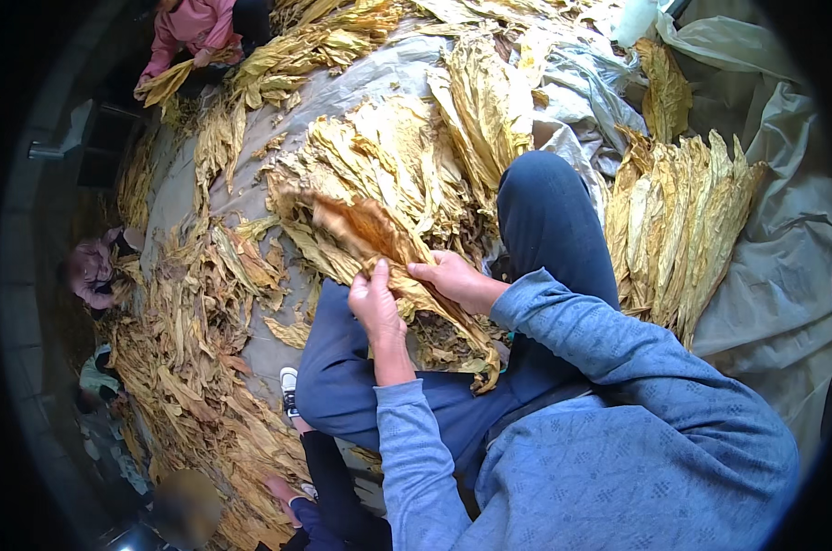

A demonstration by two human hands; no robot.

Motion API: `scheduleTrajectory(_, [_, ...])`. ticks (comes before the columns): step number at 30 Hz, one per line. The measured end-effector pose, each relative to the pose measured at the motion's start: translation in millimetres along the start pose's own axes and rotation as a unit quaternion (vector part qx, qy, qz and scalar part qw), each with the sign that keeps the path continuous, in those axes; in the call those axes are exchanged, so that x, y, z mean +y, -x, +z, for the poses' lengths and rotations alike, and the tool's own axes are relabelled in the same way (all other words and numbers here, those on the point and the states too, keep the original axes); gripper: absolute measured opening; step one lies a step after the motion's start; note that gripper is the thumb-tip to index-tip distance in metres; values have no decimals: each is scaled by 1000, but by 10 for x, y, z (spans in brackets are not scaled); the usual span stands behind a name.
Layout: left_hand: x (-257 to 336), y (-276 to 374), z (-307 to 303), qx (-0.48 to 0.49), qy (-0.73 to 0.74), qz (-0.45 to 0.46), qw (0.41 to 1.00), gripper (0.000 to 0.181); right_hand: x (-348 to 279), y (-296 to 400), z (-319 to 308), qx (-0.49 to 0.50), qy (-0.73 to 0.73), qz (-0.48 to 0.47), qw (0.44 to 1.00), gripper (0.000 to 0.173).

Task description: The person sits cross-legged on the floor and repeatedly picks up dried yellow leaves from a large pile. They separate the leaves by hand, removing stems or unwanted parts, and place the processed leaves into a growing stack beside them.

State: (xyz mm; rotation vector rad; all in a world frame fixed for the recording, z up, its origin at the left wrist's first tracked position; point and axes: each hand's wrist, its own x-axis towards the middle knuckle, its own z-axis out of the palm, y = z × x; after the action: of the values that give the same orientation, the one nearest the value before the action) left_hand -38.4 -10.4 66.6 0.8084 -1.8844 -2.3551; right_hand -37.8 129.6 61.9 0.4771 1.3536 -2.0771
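A dried tobacco leaf point(367, 224), brown inside and yellow along its edges, stretches between my hands above my lap. My left hand point(378, 303) pinches its near edge between thumb and fingers. My right hand point(457, 279) grips the leaf a little to the right, its fingers partly hidden behind it. The leaf's far end is blurred, and its narrow end hangs down over my thigh. Just beyond my hands lies a pile of yellow tobacco leaves point(388, 151). Leaf scraps point(443, 341) lie between my legs.
A bundle of tobacco leaves point(677, 220) stands right of my knee on plastic sheeting point(767, 289). A long leaf heap point(188, 372) spreads along the left. A person in pink point(188, 34) holds leaves at the upper left. Other people sit along the left edge; a person's leg point(326, 475) is close by.
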Motion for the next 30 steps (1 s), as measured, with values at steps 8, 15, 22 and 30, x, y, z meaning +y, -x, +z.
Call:
scheduleTrajectory(8, [-32, 92, -134, -4, 177, -53, 983, 32, -126, 103, 41, 19, -53, 81, 995, 31])
scheduleTrajectory(15, [-75, 90, -324, 56, 151, -11, 987, 20, -120, 110, 28, 11, -72, 52, 996, 34])
scheduleTrajectory(22, [-136, 112, -421, 102, 164, 34, 981, 26, -82, 57, 21, 12, -79, 43, 996, 28])
scheduleTrajectory(30, [-266, 142, -475, 150, 217, 54, 963, 20, -94, 86, 103, 43, -50, 45, 997, 27])
